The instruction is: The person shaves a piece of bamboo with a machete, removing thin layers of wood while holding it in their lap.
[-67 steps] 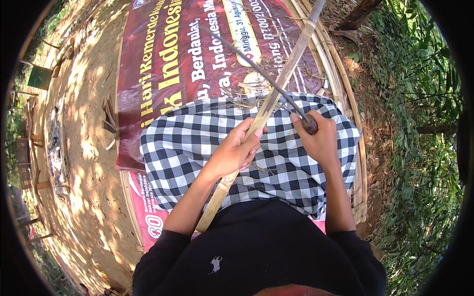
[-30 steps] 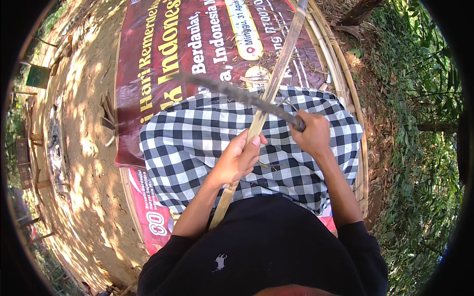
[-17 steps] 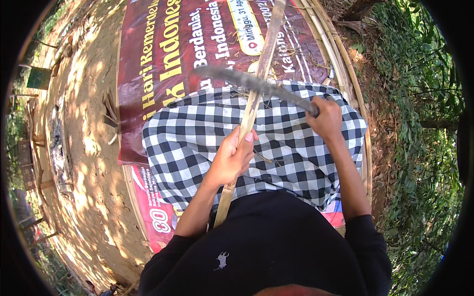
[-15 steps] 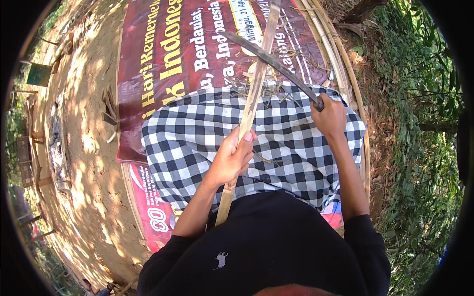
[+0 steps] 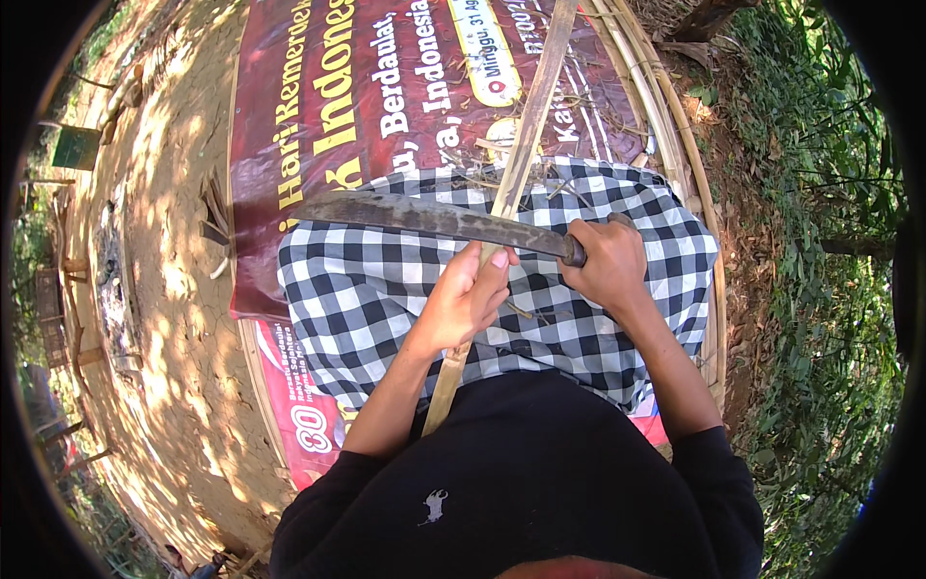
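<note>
My left hand [image 5: 470,297] is wrapped round a long pale strip of split wood or bamboo [image 5: 529,130]. The strip slants from my belly away to the far right of the middle. In my right hand [image 5: 608,261] is the handle of a machete [image 5: 415,214], its broad dark blade pointing left. The blade crosses over the strip just beyond my left fingers; whether it touches cannot be told. Under both hands a black and white checked cloth [image 5: 367,280] covers my lap, with a few thin shavings on it.
A dark red printed banner [image 5: 280,125] lies beneath me, scattered with shavings. Long poles [image 5: 666,106] edge it on the right. Dry cracked soil [image 5: 183,318] spreads on the left, green plants [image 5: 820,318] on the right. Short sticks [image 5: 214,212] lie at the banner's left edge.
My right hand has come nearer and to the left, swinging the machete from pointing far-left to lying nearly level across the strip. The strip's far end has shifted right.
</note>
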